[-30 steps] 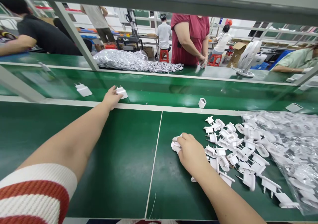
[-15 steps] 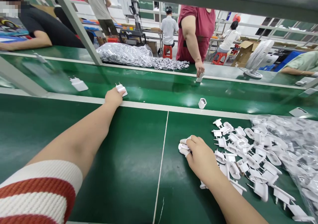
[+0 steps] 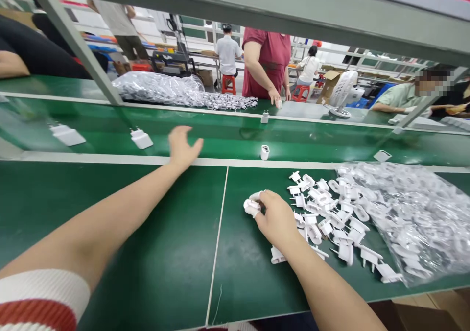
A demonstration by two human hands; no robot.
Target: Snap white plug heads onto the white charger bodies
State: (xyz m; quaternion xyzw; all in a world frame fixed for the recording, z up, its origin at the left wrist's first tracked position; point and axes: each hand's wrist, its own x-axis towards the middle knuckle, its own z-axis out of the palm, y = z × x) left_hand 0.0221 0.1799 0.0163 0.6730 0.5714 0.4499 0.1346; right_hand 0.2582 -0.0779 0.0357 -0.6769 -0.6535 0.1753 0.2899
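Head view shows the left hand [image 3: 180, 149] spread near a pronged charger [image 3: 141, 139], the right hand [image 3: 276, 218] pinching a white plug piece [image 3: 252, 204] best held steady.

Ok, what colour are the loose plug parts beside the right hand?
The loose plug parts are white, clearest in the head view.

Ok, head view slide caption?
Right hand grips a white part beside loose plug pieces; left hand open over green belt.

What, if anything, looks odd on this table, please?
A crooked pale mark on the table, near its front edge and right of the white line, looks odd, possibly a scratch. The white plugs by the right hand lie jumbled, without visible damage.
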